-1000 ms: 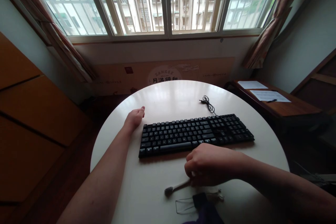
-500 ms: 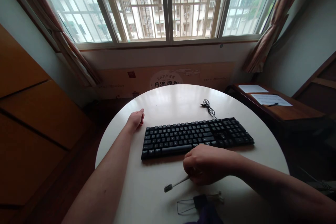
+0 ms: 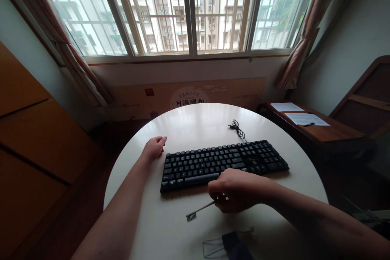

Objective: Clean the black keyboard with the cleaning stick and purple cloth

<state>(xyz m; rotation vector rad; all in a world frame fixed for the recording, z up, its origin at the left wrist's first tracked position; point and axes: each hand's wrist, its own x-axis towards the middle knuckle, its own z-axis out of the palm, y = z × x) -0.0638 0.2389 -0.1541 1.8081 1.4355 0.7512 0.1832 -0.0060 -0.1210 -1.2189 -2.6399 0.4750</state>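
Note:
A black keyboard lies across the round white table, its bundled cable behind it. My right hand is closed around the handle of a small brush, whose bristled head points left, just above the tabletop in front of the keyboard. My left hand rests on the table beside the keyboard's left end, fingers loosely curled, holding nothing.
A wire keycap puller with a dark handle lies at the table's near edge. A wooden side table with papers and a pen stands at the right. Wooden cabinets are on the left, a barred window ahead.
My right hand has lifted the brush off the table and turned it, moving slightly left toward the keyboard. The camera has tilted a little. My left hand has stayed put.

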